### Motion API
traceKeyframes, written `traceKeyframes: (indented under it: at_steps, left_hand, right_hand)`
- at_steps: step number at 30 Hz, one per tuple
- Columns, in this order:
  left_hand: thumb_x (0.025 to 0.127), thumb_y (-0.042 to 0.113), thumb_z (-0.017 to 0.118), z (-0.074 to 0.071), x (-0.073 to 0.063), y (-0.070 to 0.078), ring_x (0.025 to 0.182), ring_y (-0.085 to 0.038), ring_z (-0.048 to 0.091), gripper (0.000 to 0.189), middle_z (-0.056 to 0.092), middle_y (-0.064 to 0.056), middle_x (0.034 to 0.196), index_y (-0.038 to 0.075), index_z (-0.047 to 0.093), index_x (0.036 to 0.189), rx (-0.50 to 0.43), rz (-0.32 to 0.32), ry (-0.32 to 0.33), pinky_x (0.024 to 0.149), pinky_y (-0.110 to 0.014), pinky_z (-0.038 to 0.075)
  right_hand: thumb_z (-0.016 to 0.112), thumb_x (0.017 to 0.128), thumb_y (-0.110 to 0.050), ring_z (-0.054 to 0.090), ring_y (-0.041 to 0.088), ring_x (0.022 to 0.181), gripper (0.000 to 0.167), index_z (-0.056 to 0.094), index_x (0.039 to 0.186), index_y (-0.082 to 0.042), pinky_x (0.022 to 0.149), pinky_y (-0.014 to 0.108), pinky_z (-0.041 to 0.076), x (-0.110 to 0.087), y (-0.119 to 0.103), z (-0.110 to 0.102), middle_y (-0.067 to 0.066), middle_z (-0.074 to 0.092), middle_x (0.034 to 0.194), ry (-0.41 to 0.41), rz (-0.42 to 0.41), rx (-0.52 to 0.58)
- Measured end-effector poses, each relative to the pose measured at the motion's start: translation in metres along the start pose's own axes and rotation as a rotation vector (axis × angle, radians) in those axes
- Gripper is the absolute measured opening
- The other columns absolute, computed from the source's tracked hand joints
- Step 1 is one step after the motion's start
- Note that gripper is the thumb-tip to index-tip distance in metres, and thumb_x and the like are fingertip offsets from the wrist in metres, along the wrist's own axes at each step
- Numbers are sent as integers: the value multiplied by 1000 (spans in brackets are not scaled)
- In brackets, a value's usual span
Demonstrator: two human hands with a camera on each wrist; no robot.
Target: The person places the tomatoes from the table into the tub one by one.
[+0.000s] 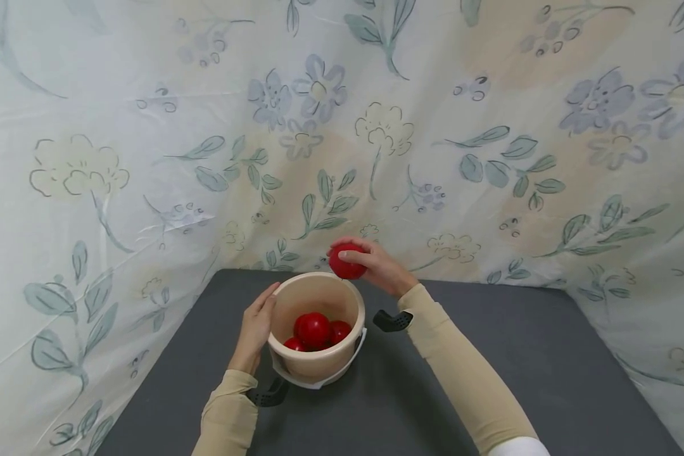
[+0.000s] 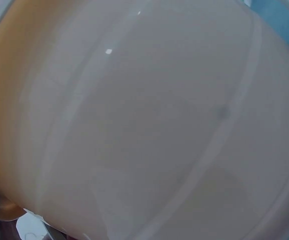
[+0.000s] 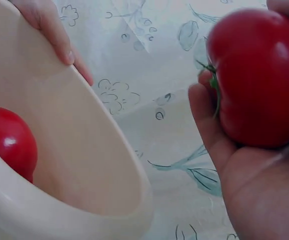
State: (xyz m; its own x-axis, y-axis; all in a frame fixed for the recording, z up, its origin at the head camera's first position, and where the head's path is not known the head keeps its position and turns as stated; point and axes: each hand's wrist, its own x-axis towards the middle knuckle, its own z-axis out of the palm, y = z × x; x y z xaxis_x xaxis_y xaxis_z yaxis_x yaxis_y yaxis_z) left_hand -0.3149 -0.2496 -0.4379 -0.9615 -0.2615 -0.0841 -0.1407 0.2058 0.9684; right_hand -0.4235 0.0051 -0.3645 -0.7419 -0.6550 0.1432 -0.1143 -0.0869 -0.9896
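In the head view, a cream bucket point(image 1: 313, 362) stands on the dark table with several red tomatoes point(image 1: 315, 330) inside. My left hand point(image 1: 256, 329) holds its left side, thumb and fingers at the rim. The right wrist view has those left fingers point(image 3: 57, 37) along the far rim. A large tomato point(image 3: 259, 75) with a green stem is gripped in my right hand point(image 1: 379, 266), raised just beyond the bucket's far right rim. The left wrist view is filled by the bucket's outer wall point(image 2: 149, 110).
The bucket's white handle point(image 1: 319, 384) hangs down at its front. Dark grey tabletop point(image 1: 507, 354) spreads to both sides. A floral cloth point(image 1: 410, 126) rises behind the table and along its sides. Black wrist mounts point(image 1: 392, 321) jut out from both sleeves.
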Motion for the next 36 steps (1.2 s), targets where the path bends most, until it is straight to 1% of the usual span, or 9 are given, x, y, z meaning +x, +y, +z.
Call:
traceKeyframes:
  at_steps: [5, 8, 15, 17, 19, 22, 27, 31, 36]
  left_hand:
    - [109, 32, 38, 0, 1, 1, 153, -32, 33, 44, 40, -5, 162, 27, 47, 152, -1, 6, 0, 123, -57, 28]
    - [109, 32, 39, -1, 1, 1, 152, -33, 34, 44, 40, -7, 162, 26, 47, 152, 1, 11, 1, 123, -58, 28]
    - [109, 32, 38, -1, 1, 1, 153, -32, 33, 45, 39, -6, 163, 27, 46, 152, 7, -2, -2, 123, -58, 27]
    - [109, 33, 38, -1, 2, 1, 153, -32, 33, 45, 39, -6, 163, 27, 47, 152, 8, -1, -2, 123, -58, 27]
    - [109, 33, 38, 0, 2, 0, 153, -32, 33, 45, 39, -6, 163, 27, 47, 152, 10, -5, -1, 123, -58, 27]
    - [109, 33, 38, 0, 1, -1, 152, -33, 34, 44, 40, -7, 162, 27, 47, 152, 8, -9, 1, 123, -58, 27]
    - [109, 32, 38, 0, 1, -3, 152, -34, 34, 44, 39, -8, 162, 27, 47, 152, 8, -10, -1, 122, -59, 28]
    - [109, 33, 38, 1, 1, -1, 152, -34, 34, 45, 39, -8, 163, 26, 47, 152, 6, -1, 3, 123, -58, 28]
    - [109, 33, 38, 1, 1, 0, 152, -34, 35, 44, 39, -7, 162, 28, 47, 152, 8, -12, 7, 122, -58, 28]
  right_hand:
    - [65, 90, -17, 58, 28, 123, 45, 56, 134, -10, 96, 37, 58, 1, 2, 5, 19, 54, 142, -94, 14, 23]
    - [67, 88, -16, 59, 28, 121, 43, 58, 130, -13, 97, 39, 58, 2, 7, 7, 15, 58, 138, -158, 38, 22]
    - [70, 84, -19, 61, 25, 119, 42, 62, 125, -15, 101, 41, 56, 11, 17, 18, 10, 64, 130, -315, 128, 42]
    - [70, 84, -19, 61, 25, 118, 43, 62, 126, -14, 101, 40, 55, 14, 20, 21, 13, 63, 132, -346, 154, 54]
    - [67, 84, -19, 61, 24, 117, 46, 60, 128, -8, 100, 39, 56, 17, 22, 24, 20, 59, 135, -361, 169, 57]
    - [66, 84, -20, 61, 24, 117, 52, 57, 133, -3, 100, 39, 56, 20, 25, 28, 26, 54, 140, -354, 176, 44]
    - [66, 84, -20, 58, 24, 120, 63, 48, 140, 4, 101, 40, 55, 23, 31, 33, 26, 52, 144, -350, 186, 24]
    - [63, 86, -19, 56, 23, 120, 62, 48, 141, 5, 96, 38, 57, 25, 32, 35, 26, 51, 145, -361, 197, -22]
    - [64, 87, -19, 58, 23, 116, 57, 52, 138, 2, 92, 38, 59, 27, 32, 37, 21, 58, 139, -371, 194, -105]
